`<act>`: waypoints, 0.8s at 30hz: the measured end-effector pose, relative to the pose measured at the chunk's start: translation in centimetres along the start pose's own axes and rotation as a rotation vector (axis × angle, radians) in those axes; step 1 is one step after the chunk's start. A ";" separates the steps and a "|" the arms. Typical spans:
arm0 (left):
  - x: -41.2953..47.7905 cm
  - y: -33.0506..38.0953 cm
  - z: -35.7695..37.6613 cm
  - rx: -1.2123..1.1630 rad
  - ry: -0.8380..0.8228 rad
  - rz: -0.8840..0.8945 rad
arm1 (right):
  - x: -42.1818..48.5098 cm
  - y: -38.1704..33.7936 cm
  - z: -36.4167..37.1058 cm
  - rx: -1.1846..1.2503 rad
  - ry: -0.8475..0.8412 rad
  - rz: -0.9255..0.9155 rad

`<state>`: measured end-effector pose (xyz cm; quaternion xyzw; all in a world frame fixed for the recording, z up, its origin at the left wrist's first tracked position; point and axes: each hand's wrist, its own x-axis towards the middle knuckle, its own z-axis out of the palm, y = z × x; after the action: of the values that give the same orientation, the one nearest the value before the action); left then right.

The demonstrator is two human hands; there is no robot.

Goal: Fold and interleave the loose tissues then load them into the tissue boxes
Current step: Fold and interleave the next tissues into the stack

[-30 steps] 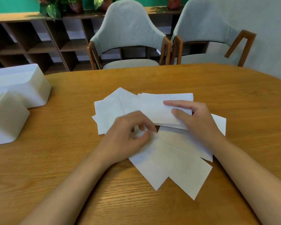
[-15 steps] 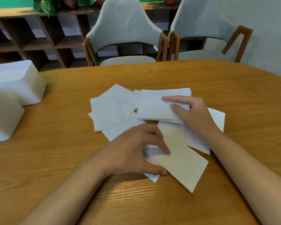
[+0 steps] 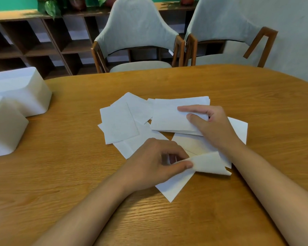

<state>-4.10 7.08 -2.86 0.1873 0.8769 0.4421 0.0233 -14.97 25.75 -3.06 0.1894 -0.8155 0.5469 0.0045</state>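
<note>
Wood-grain oval bench (image 3: 69, 174), bare toward 3 o'clock, left hand (image 3: 155, 164) pinching curled tissue (image 3: 210, 164), right hand (image 3: 215, 126) gripping folded stack (image 3: 171, 118) at 12 o'clock

1. The table (image 3: 60, 174) is warm wood with clear grain and a slight sheen.
2. The tissues (image 3: 119, 125) are thin white paper, matt and soft.
3. The tissue boxes (image 3: 21, 93) look smooth, white and matt.
4. The chairs (image 3: 137, 29) have grey cloth on wooden frames.
5. The shelf (image 3: 34, 50) is dark wood.
</note>
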 end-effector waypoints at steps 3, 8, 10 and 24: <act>0.0 -0.3 -0.4 -0.084 0.082 -0.036 | 0.0 -0.7 -0.4 0.106 -0.048 -0.007; 0.5 -0.3 -1.5 -0.328 0.306 -0.074 | -0.4 -1.5 -1.3 0.417 -0.154 0.171; 0.5 -0.2 -2.3 -0.427 0.381 -0.120 | -0.7 -1.8 -1.6 0.540 -0.243 0.179; 0.1 -0.9 -4.7 0.005 0.493 -0.126 | -1.9 -3.0 0.3 0.207 -0.334 0.025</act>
<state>-5.42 3.04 -0.67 0.0188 0.8672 0.4698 -0.1642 -12.24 25.06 -0.87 0.2666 -0.7467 0.5887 -0.1573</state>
